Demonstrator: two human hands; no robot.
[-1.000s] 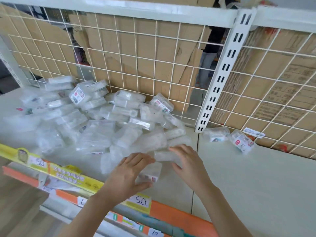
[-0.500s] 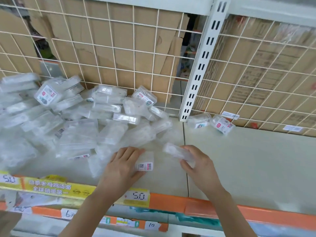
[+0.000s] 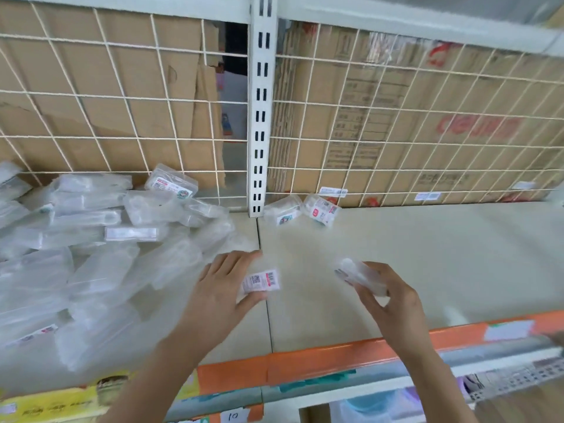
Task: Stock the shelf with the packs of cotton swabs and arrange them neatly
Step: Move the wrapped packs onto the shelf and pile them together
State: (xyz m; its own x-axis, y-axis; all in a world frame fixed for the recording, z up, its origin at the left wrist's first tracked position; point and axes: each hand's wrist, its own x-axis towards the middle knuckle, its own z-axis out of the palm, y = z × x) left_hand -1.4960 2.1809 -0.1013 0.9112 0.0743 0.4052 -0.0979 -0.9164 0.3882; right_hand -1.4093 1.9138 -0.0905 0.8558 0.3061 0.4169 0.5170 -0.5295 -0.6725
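A loose heap of clear cotton swab packs (image 3: 91,245) covers the left part of the pale shelf (image 3: 427,254). My left hand (image 3: 225,285) grips one pack with a barcode label (image 3: 262,280) at the heap's right edge, thumb under it. My right hand (image 3: 393,297) holds another clear pack (image 3: 357,274) just above the bare shelf, right of the seam. Two more packs (image 3: 282,210) (image 3: 320,209) lie at the back, beside the white slotted upright (image 3: 259,117).
A white wire grid (image 3: 396,117) backs the shelf, with cardboard boxes behind it. An orange price strip (image 3: 351,358) and yellow label (image 3: 61,401) run along the front edge. A lower shelf with items shows at bottom right.
Both hands have each lifted a pack from the heap's edge and carried it rightward. The view has swung right, so the bare right shelf section fills more of the frame.
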